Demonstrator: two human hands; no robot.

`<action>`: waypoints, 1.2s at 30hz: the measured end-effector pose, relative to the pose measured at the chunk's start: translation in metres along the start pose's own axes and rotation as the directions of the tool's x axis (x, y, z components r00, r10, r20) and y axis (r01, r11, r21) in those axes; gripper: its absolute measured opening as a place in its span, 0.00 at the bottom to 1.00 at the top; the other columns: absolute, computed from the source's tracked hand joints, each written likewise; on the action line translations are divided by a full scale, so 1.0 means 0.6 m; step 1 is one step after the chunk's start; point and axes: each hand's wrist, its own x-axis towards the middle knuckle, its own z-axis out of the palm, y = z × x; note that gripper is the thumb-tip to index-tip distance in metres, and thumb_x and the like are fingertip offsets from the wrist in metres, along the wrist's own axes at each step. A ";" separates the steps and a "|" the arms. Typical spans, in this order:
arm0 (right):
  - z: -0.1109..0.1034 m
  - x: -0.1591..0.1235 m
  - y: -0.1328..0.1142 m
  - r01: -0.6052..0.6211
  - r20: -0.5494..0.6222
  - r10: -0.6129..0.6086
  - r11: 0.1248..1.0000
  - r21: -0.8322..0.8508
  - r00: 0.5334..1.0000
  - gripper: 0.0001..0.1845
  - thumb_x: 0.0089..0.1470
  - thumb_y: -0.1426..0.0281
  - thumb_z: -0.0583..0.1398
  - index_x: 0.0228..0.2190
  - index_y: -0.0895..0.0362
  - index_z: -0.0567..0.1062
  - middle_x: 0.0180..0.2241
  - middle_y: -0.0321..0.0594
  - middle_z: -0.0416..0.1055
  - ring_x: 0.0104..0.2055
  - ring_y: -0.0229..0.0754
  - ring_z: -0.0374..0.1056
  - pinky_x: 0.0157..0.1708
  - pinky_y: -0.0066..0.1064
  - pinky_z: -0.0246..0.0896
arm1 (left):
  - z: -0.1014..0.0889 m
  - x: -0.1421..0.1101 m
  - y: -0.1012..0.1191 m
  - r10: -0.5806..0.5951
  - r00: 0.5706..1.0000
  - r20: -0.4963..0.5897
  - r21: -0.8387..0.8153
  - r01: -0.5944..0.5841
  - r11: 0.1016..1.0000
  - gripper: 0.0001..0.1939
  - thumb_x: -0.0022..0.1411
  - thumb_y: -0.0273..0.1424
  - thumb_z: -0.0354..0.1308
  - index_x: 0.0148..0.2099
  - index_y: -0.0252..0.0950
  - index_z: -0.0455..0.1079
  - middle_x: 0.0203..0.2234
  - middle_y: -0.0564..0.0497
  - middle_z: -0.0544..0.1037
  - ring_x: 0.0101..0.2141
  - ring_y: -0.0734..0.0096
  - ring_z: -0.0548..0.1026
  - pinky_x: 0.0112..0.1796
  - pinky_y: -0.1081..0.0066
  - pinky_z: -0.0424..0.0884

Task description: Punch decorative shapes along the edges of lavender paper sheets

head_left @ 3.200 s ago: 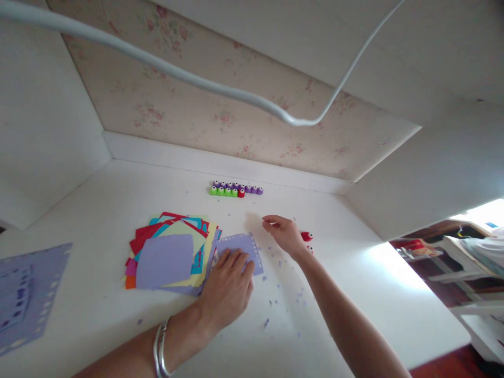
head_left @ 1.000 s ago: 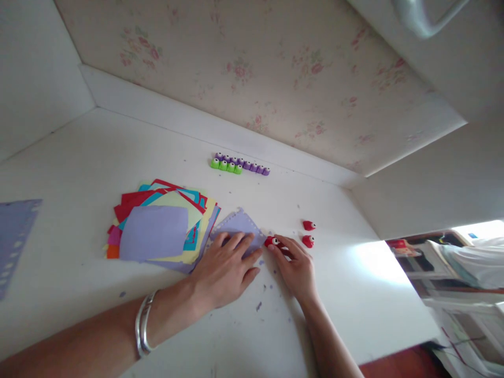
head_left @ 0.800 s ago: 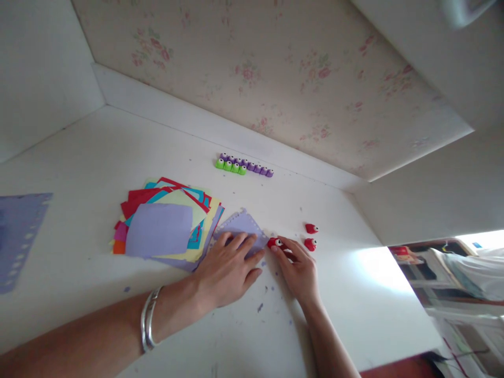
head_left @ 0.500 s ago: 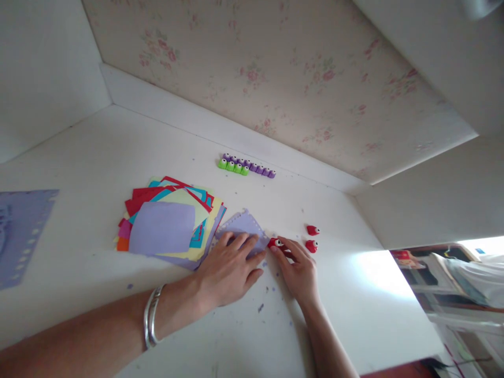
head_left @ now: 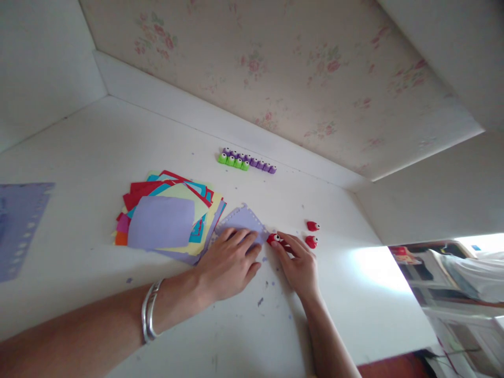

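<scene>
Head view: red punch (head_left: 271, 239), long axis sideways, tip toward purple sheet (head_left: 244, 218).

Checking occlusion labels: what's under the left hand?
A purple sheet lies under the left hand; its far corner and a row of holes show beyond the fingers. The part beneath the fingers and palm is covered.

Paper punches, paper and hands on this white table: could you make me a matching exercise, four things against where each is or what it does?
1. Left hand
2. Right hand
3. Green paper punches
4. Silver bangle

A. In front of the purple paper punches
B. Around the left wrist
C. Resting on a lilac sheet
D. Holding a red paper punch

Pairs: 1-C, 2-D, 3-A, 4-B
</scene>
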 end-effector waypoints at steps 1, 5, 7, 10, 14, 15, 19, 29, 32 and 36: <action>0.000 0.000 0.000 -0.006 -0.006 0.006 1.000 0.004 1.000 0.13 0.59 0.61 0.62 0.44 0.51 0.80 0.43 0.43 0.79 0.38 0.44 0.76 0.39 0.37 0.76 | -0.001 0.000 0.000 -0.001 1.000 -0.001 -0.003 0.001 1.000 0.18 0.72 0.39 0.48 0.56 0.36 0.70 0.56 0.43 0.71 0.58 0.55 0.65 0.56 0.54 0.57; 0.002 0.002 -0.002 -0.011 -0.015 0.010 1.000 -0.011 1.000 0.13 0.58 0.60 0.62 0.43 0.51 0.80 0.42 0.43 0.79 0.36 0.44 0.76 0.37 0.37 0.77 | -0.004 0.000 0.000 0.001 1.000 0.003 0.002 -0.001 1.000 0.18 0.72 0.38 0.47 0.56 0.37 0.69 0.57 0.43 0.71 0.57 0.55 0.65 0.56 0.54 0.57; 0.003 0.002 -0.003 0.009 -0.020 -0.009 1.000 -0.024 1.000 0.13 0.59 0.61 0.62 0.43 0.51 0.80 0.42 0.43 0.79 0.37 0.43 0.76 0.37 0.37 0.76 | -0.005 0.001 -0.001 0.011 1.000 0.004 -0.002 -0.011 1.000 0.17 0.72 0.38 0.47 0.56 0.37 0.69 0.56 0.44 0.71 0.57 0.55 0.65 0.56 0.53 0.56; 0.003 0.003 -0.005 0.033 -0.018 -0.033 0.999 -0.041 0.999 0.12 0.60 0.62 0.62 0.44 0.51 0.80 0.42 0.43 0.79 0.38 0.44 0.76 0.39 0.36 0.76 | -0.004 0.001 -0.001 0.026 1.000 -0.001 -0.018 -0.026 0.999 0.17 0.72 0.38 0.48 0.56 0.38 0.69 0.56 0.46 0.72 0.56 0.56 0.66 0.58 0.51 0.54; 0.003 0.004 -0.005 0.025 -0.027 -0.026 0.999 -0.048 0.999 0.12 0.60 0.62 0.62 0.44 0.52 0.80 0.42 0.42 0.79 0.38 0.43 0.76 0.40 0.37 0.75 | -0.002 0.001 -0.002 0.028 1.000 -0.010 -0.020 -0.028 0.999 0.17 0.72 0.37 0.48 0.56 0.37 0.70 0.55 0.46 0.73 0.56 0.57 0.66 0.60 0.51 0.51; 0.002 0.005 -0.005 0.021 -0.030 -0.022 0.998 -0.051 0.999 0.12 0.60 0.62 0.62 0.44 0.52 0.80 0.42 0.42 0.79 0.38 0.43 0.76 0.40 0.37 0.75 | -0.002 0.001 -0.001 0.030 1.000 -0.011 -0.019 -0.030 0.999 0.17 0.72 0.37 0.48 0.56 0.37 0.70 0.54 0.46 0.74 0.56 0.57 0.66 0.60 0.51 0.51; 0.001 0.006 -0.003 0.006 -0.035 -0.008 0.998 -0.063 0.999 0.13 0.60 0.61 0.61 0.44 0.52 0.80 0.43 0.42 0.79 0.37 0.43 0.76 0.38 0.36 0.75 | -0.001 0.001 -0.002 0.033 0.999 -0.018 -0.021 -0.033 0.999 0.16 0.72 0.37 0.49 0.55 0.38 0.71 0.55 0.46 0.73 0.56 0.58 0.67 0.60 0.52 0.52; 0.000 0.005 0.002 0.018 -0.034 -0.021 0.997 -0.071 0.999 0.13 0.60 0.62 0.62 0.44 0.53 0.80 0.43 0.43 0.78 0.37 0.43 0.76 0.39 0.35 0.75 | 0.000 0.001 -0.003 0.045 0.999 -0.028 -0.021 -0.046 0.999 0.16 0.71 0.37 0.50 0.55 0.37 0.71 0.54 0.47 0.74 0.54 0.58 0.67 0.58 0.53 0.54; 0.001 0.005 0.002 0.015 -0.046 -0.019 0.996 -0.083 0.999 0.13 0.60 0.62 0.62 0.43 0.54 0.80 0.42 0.43 0.79 0.36 0.42 0.76 0.38 0.34 0.74 | -0.001 0.001 -0.004 0.055 0.998 -0.016 -0.017 -0.056 0.998 0.16 0.72 0.37 0.49 0.55 0.38 0.71 0.54 0.47 0.74 0.54 0.58 0.68 0.57 0.53 0.56; 0.001 0.005 0.001 -0.003 -0.051 -0.001 0.997 -0.083 0.999 0.14 0.59 0.62 0.62 0.44 0.55 0.80 0.43 0.43 0.79 0.37 0.42 0.76 0.37 0.33 0.74 | 0.000 0.000 -0.004 0.071 0.997 -0.007 -0.026 -0.072 0.997 0.15 0.73 0.36 0.47 0.54 0.38 0.71 0.54 0.48 0.74 0.54 0.59 0.68 0.56 0.54 0.57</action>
